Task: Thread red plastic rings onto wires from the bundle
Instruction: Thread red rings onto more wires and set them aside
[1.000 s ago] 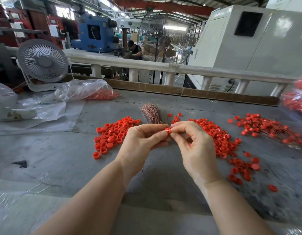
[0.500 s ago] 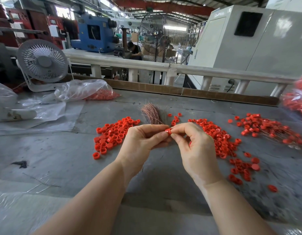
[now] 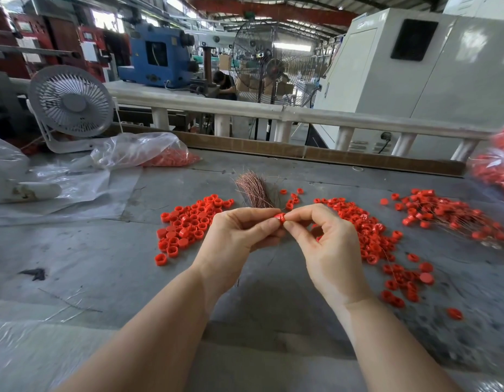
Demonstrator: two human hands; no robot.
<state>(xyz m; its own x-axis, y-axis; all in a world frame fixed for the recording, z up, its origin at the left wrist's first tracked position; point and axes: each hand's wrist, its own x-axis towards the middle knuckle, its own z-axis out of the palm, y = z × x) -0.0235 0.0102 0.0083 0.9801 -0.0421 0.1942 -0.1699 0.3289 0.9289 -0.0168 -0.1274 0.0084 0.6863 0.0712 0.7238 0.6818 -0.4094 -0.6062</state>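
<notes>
A small red plastic ring (image 3: pixel 280 217) is held above the grey table (image 3: pixel 89 250), just in front of a fanned bundle of copper-coloured wires (image 3: pixel 253 188) lying flat. Loose red rings are heaped left (image 3: pixel 188 222) and right (image 3: pixel 366 230) of the bundle.

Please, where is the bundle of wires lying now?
In the head view, the wire bundle lies mid-table, just beyond the left hand, between two heaps of red rings.
</notes>
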